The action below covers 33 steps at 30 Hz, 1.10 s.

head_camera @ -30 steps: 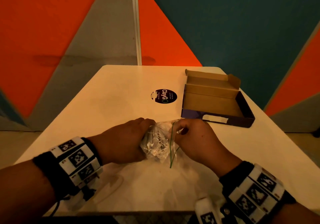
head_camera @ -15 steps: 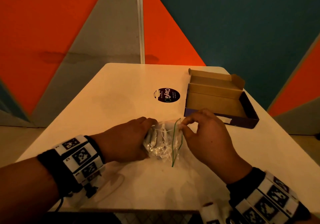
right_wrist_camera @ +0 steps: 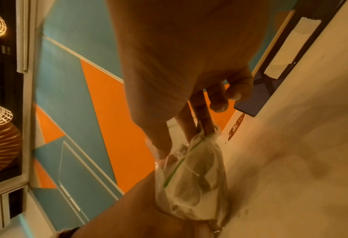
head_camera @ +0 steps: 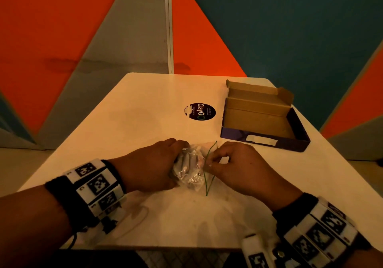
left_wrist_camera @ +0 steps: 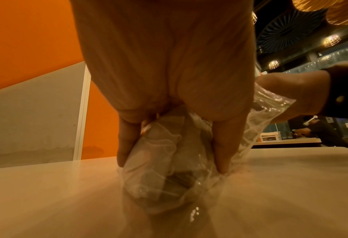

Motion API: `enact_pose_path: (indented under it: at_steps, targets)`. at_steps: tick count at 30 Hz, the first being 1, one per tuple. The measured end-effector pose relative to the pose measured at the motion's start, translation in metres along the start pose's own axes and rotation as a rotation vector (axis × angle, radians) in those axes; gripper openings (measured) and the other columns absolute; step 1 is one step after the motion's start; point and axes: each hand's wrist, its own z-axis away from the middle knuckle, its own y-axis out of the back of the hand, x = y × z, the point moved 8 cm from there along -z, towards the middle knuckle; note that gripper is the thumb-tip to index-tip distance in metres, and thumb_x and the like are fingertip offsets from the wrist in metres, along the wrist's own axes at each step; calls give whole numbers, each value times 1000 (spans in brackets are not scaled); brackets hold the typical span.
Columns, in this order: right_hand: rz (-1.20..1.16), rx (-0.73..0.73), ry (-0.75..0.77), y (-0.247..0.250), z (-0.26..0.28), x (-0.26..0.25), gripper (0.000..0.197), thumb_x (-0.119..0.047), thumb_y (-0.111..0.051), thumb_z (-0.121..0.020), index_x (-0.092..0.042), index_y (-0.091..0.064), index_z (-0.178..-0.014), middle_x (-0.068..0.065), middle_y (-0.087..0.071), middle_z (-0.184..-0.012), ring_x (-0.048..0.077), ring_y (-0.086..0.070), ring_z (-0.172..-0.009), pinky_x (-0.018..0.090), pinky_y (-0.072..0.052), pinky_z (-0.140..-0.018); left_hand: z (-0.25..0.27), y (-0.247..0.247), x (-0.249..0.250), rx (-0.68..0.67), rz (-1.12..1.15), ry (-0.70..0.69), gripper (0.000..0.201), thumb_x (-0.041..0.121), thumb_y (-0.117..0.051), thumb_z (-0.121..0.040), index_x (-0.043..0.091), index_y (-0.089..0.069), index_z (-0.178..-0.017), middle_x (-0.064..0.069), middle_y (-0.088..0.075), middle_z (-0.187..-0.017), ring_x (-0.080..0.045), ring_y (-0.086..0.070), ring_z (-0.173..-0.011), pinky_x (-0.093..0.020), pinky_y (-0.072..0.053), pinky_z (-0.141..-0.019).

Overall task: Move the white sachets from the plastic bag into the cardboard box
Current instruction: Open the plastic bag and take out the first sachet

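The left grip is curled around the closed end of the plastic bag, thumb on one side and fingers on the other, and the bag is pressed down onto the worktop. The right grip is clamped on the bag's mouth, the film being pinched between thumb and fingertips just at the green seal strip; the remaining two fingers are curled clear of the film. The strip is seen bowed apart into two lines, so the mouth is at least partly parted. White sachets are seen bunched inside the bag, between the two grips; their count cannot be told through the crumpled film. None is seen outside the bag. The cardboard box lies beyond the bag and to its right, apart from it, with the lid flap folded back at the side away from the bag and a brown interior in which no sachet is visible. A strip of white tape is noted on the dark box wall facing the bag. A round black sticker is stuck to the worktop beyond the bag, just left of the box.
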Motion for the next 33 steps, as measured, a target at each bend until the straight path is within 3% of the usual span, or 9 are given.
enact_pose_path:
  at_steps: [5,9,14,18,21,25,29,33]
  targets:
    - [90,-3,-38,-2,-4,3,17,-24,-67,-84,-29,-77,-97,-14,-67,-104,9,-60,-95,27,-50,-84,0,-1,0,-23,-18,13,90,58,-72,-75,30,-26,-147,6,-46,-138,-12,-50,-121,-34,-45,-103]
    - [79,37,-69,7,-2,6,20,-38,-62,-90,-32,-73,-106,-17,-69,-111,2,-56,-83,23,-42,-76,1,1,0,-37,-7,22,88,54,-74,-76,29,-28,-147,6,-46,-137,-12,-50,-120,-32,-45,-103]
    - [-9,134,-52,18,0,7,13,-40,-63,-89,-35,-72,-97,-23,-66,-95,0,-59,-71,14,-43,-62,1,2,-1,-33,-7,24,85,50,-75,-77,28,-30,-146,6,-47,-134,-11,-50,-118,-29,-45,-101]
    - [-120,23,-57,9,1,9,12,-36,-67,-88,-35,-73,-98,-27,-64,-86,0,-64,-74,14,-47,-68,0,1,-3,-27,-2,34,85,56,-74,-75,30,-31,-144,9,-49,-131,-9,-52,-115,-29,-46,-99]
    - [-118,-20,-45,7,0,7,19,-36,-60,-93,-31,-74,-104,-22,-68,-94,0,-63,-81,18,-47,-74,0,-1,-4,-36,-15,37,87,59,-73,-75,30,-30,-145,8,-49,-132,-10,-53,-114,-31,-47,-99]
    - [-107,1,-63,9,-3,9,13,-32,-65,-90,-31,-75,-97,-23,-63,-88,-5,-60,-75,9,-40,-64,2,0,-2,-56,-45,39,90,54,-73,-77,25,-26,-149,5,-45,-138,-14,-50,-122,-30,-44,-103]
    - [-45,-76,-50,5,-2,6,10,-28,-72,-84,-33,-75,-91,-27,-58,-74,-3,-56,-67,9,-36,-58,2,0,-1,-54,-49,25,90,55,-72,-78,25,-26,-149,4,-46,-138,-14,-50,-121,-29,-44,-103]
    - [-37,-74,-36,5,-5,5,14,-31,-65,-88,-29,-78,-94,-21,-68,-85,-3,-58,-69,13,-40,-61,1,-2,-3,-48,-39,29,88,59,-71,-76,27,-28,-147,7,-47,-135,-12,-51,-119,-29,-44,-102]
